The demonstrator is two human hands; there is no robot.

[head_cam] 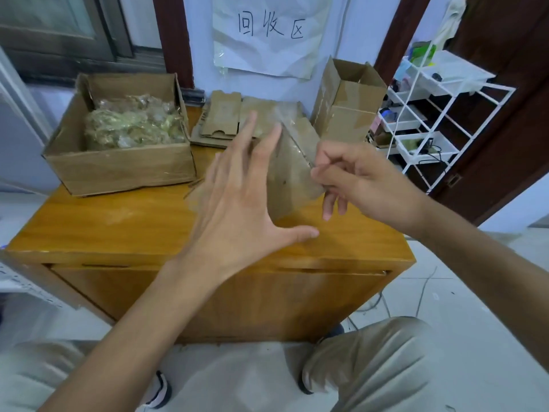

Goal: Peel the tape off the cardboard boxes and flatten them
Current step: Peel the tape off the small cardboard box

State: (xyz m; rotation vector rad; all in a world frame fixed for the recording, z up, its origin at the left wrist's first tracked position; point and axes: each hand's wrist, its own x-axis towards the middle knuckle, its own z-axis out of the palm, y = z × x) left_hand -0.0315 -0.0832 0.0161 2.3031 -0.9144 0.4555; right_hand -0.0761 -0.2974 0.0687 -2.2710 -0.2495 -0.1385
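Observation:
A brown cardboard box with glossy clear tape on it stands tilted in the middle of the wooden cabinet top. My left hand hovers in front of its left side with straight, spread fingers, and it is blurred. My right hand pinches something thin, apparently the tape, at the box's right edge between thumb and forefinger. Behind lies a stack of flattened cardboard. An upright open box stands at the back right.
A large open carton holding a heap of crumpled clear tape sits at the back left. A white wire rack stands to the right of the cabinet. A paper sign hangs on the wall. My knees are below the cabinet's front.

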